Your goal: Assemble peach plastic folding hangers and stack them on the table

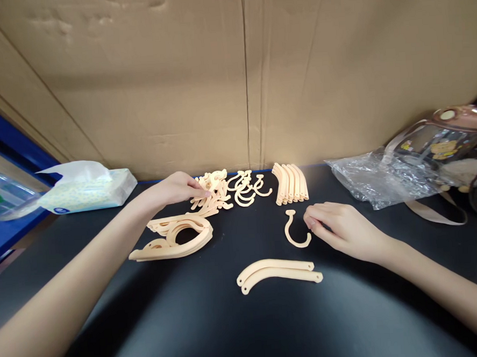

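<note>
My left hand (181, 188) reaches over a pile of small beige plastic pieces (218, 186), its fingers pinched together at the pile's left side. What lies between those fingertips is too small to make out. My right hand (338, 227) is closed, fingers curled, just right of a single beige hook (297, 234) on the black table. Its fingertips are close to the hook; whether they hold anything is hidden. Two curved beige hanger arms (279, 273) lie side by side nearer to me. Below my left wrist rests a stack of folded beige hangers (181, 238).
More loose hooks (245, 189) lie beside the pile. A row of curved arms (290, 183) stands at the back. A tissue pack (89, 190) is at left, a clear plastic bag (378, 178) and a transparent handbag (438, 144) at right. A cardboard wall (168, 86) closes the back.
</note>
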A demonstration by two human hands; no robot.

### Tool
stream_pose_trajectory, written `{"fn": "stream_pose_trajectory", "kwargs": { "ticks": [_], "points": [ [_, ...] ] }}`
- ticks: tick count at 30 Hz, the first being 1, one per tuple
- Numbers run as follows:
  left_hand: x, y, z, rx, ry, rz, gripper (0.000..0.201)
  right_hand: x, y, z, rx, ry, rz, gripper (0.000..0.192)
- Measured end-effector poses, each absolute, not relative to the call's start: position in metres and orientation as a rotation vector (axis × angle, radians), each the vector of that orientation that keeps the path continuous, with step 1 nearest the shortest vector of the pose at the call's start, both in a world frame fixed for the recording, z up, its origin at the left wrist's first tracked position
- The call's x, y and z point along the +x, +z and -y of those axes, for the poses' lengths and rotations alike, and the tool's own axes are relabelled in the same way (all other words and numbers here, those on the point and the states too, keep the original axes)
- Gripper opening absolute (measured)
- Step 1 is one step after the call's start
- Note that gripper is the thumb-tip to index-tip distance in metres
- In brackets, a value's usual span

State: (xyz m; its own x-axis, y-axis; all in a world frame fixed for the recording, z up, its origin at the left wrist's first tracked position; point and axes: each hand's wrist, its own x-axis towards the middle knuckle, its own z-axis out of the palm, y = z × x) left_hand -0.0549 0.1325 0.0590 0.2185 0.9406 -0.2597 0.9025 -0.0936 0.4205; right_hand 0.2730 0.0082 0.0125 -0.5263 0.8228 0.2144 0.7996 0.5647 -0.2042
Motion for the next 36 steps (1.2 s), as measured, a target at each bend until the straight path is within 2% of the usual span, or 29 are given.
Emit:
{"fn": "stream_pose_trajectory", "kwargs": {
  "ticks": [6, 17, 22, 27, 36],
  "points": [
    [-0.063, 0.061, -0.138, 1.974, 0.177, -1.766, 0.043, 0.273, 0.012, -0.008, -1.343, 0.107, 2.515, 0.025],
    [-0.067, 0.064, -0.137, 1.982, 0.091, -1.722, 0.037, 0.273, 0.012, -0.009, -1.351, 0.147, 2.523, 0.026],
    [-0.059, 0.073, -0.126, 2.155, -0.098, -1.486, 0.035, 0.273, 0.013, -0.008, -1.355, 0.160, 2.527, 0.025],
    [-0.042, 0.077, -0.108, 2.267, -0.246, -1.595, 0.027, 0.273, 0.013, -0.008, -1.345, 0.147, 2.526, 0.025],
    [-0.027, 0.070, -0.095, 2.436, -0.345, -1.736, 0.026, 0.274, 0.011, -0.009, -1.338, 0.137, 2.527, 0.024]
  ]
}}
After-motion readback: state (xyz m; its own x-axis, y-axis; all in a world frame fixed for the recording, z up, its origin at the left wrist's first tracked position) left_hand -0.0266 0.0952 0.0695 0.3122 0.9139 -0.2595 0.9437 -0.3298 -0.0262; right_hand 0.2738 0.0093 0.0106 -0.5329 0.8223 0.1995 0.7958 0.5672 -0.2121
